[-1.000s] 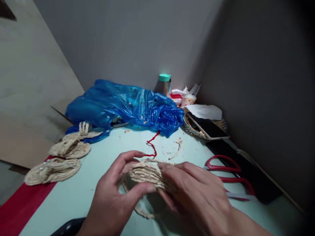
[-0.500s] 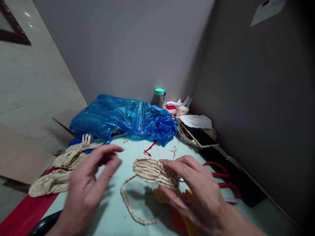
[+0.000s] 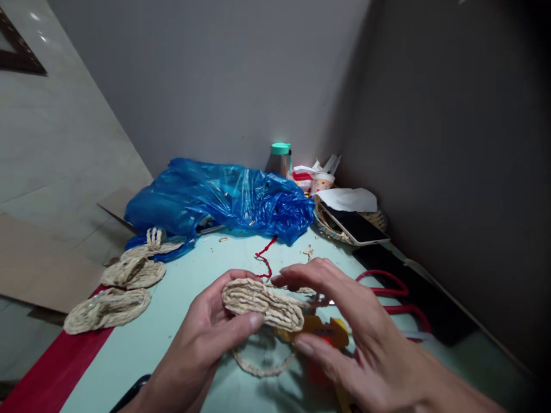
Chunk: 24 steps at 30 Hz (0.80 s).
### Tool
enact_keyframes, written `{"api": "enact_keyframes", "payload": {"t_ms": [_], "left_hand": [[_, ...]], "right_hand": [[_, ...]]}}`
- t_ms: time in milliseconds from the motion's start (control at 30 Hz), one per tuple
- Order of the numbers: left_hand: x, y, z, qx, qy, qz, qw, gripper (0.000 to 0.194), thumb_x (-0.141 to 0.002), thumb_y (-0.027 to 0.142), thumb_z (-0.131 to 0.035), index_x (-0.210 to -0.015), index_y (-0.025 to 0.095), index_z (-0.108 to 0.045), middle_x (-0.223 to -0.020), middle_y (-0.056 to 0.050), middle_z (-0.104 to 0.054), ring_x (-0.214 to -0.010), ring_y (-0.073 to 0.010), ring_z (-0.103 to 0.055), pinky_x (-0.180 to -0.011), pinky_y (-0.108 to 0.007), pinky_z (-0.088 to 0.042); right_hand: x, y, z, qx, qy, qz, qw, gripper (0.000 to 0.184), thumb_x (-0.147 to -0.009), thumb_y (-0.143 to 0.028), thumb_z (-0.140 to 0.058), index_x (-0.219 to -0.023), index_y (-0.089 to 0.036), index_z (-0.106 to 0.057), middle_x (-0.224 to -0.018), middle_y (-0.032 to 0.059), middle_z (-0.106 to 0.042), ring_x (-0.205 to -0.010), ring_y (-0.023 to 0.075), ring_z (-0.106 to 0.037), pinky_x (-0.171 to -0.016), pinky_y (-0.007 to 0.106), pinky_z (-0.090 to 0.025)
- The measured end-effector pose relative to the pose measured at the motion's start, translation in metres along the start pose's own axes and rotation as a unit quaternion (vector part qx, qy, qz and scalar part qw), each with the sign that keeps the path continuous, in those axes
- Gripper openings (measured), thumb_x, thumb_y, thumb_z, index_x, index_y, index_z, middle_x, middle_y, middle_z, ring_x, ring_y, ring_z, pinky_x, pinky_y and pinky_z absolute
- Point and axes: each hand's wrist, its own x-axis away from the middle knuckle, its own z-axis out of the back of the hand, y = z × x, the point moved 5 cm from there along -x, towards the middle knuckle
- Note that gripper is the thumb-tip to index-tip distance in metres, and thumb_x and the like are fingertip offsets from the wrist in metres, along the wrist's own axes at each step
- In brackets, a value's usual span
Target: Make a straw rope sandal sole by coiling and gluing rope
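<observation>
My left hand (image 3: 210, 321) grips a small oval of coiled straw cord (image 3: 264, 304), thumb in front and fingers behind. From this coil a loose length of straw cord (image 3: 262, 370) curves down over the table. My right hand (image 3: 344, 321) is open around the coil's right end, its fingers and thumb spread apart; whether they touch it I cannot tell. Beneath the right hand lies a yellow object (image 3: 322, 331), partly hidden, with something red below it. Red-handled scissors (image 3: 407, 310) rest right of that hand, their blades mostly covered.
Three slipper-shaped straw pieces (image 3: 107, 310) lie at the left by a red strip (image 3: 64, 376). Behind are a blue plastic bag (image 3: 215, 195), a bottle (image 3: 280, 160), a paper cup (image 3: 322, 182) and a phone (image 3: 357, 225) on a basket (image 3: 325, 229). Red string (image 3: 263, 256) lies mid-table.
My left hand has moved right and taken hold of the straw coil. My right hand has let go, its fingers spreading. The view has shifted slightly.
</observation>
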Motion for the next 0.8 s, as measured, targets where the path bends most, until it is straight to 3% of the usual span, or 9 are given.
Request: {"api": "enact_keyframes", "payload": {"t_ms": [100,200,333,433,533,700,800], "left_hand": [[0.001,-0.001,0.002,-0.007,0.009,-0.002,1.000,0.023,-0.076,0.023,-0.075,-0.096,0.021,-0.064,-0.083,-0.001,-0.070,-0.079,-0.0165,-0.062,-0.072,-0.025,-0.046],[0.000,0.000,0.006,-0.041,0.037,-0.031,0.998,0.021,-0.073,0.026,-0.078,-0.088,0.020,-0.065,-0.076,-0.001,-0.068,-0.071,-0.0155,-0.059,-0.066,-0.023,-0.045],[-0.001,0.008,0.010,-0.140,0.089,-0.131,0.977,0.012,-0.071,0.020,-0.079,-0.077,0.021,-0.069,-0.075,-0.002,-0.068,-0.071,-0.0173,-0.059,-0.064,-0.024,-0.045],[0.007,0.023,0.009,-0.217,0.111,-0.291,0.925,0.013,-0.071,0.012,-0.076,-0.072,0.025,-0.073,-0.075,-0.004,-0.071,-0.077,-0.0235,-0.062,-0.071,-0.031,-0.048],[0.024,0.027,0.009,-0.285,0.112,-0.420,0.855,0.027,-0.071,0.010,-0.076,-0.084,0.033,-0.080,-0.084,-0.005,-0.076,-0.082,-0.0279,-0.063,-0.082,-0.041,-0.048],[0.042,0.010,0.015,-0.378,0.076,-0.484,0.785,0.032,-0.085,0.032,-0.067,-0.115,0.041,-0.073,-0.101,-0.008,-0.078,-0.095,-0.0310,-0.065,-0.101,-0.048,-0.040],[0.044,0.006,0.017,-0.383,0.083,-0.501,0.772,0.031,-0.088,0.035,-0.062,-0.117,0.041,-0.072,-0.099,-0.008,-0.078,-0.097,-0.0306,-0.065,-0.101,-0.048,-0.040]], "right_hand": [[-0.001,0.000,0.002,-0.018,0.003,-0.058,0.998,0.033,-0.088,-0.020,-0.055,-0.120,-0.024,-0.054,-0.114,0.0001,-0.063,-0.104,0.0151,-0.059,-0.088,0.026,-0.049],[-0.003,0.004,0.006,-0.021,0.056,-0.082,0.995,0.022,-0.092,-0.017,-0.051,-0.111,-0.024,-0.060,-0.107,-0.0006,-0.066,-0.098,0.0127,-0.063,-0.081,0.022,-0.050],[-0.002,0.018,0.015,-0.060,0.153,-0.100,0.981,0.008,-0.096,-0.022,-0.054,-0.097,-0.024,-0.062,-0.090,-0.0001,-0.065,-0.081,0.0140,-0.065,-0.071,0.024,-0.053],[0.000,0.025,0.021,-0.071,0.200,-0.110,0.971,0.006,-0.094,-0.025,-0.060,-0.088,-0.023,-0.060,-0.076,0.0003,-0.061,-0.065,0.0147,-0.061,-0.057,0.024,-0.051],[-0.002,0.024,0.021,-0.096,0.196,-0.119,0.968,0.012,-0.094,-0.025,-0.060,-0.082,-0.022,-0.061,-0.069,-0.0010,-0.062,-0.058,0.0130,-0.060,-0.051,0.022,-0.049],[-0.006,0.016,0.012,-0.104,0.109,-0.150,0.977,0.022,-0.099,-0.025,-0.052,-0.078,-0.022,-0.061,-0.060,-0.0059,-0.057,-0.046,0.0061,-0.049,-0.043,0.016,-0.039],[-0.006,0.007,0.016,-0.061,0.106,-0.115,0.986,0.024,-0.099,-0.022,-0.049,-0.078,-0.021,-0.061,-0.064,-0.0057,-0.059,-0.053,0.0061,-0.055,-0.050,0.015,-0.042]]}}
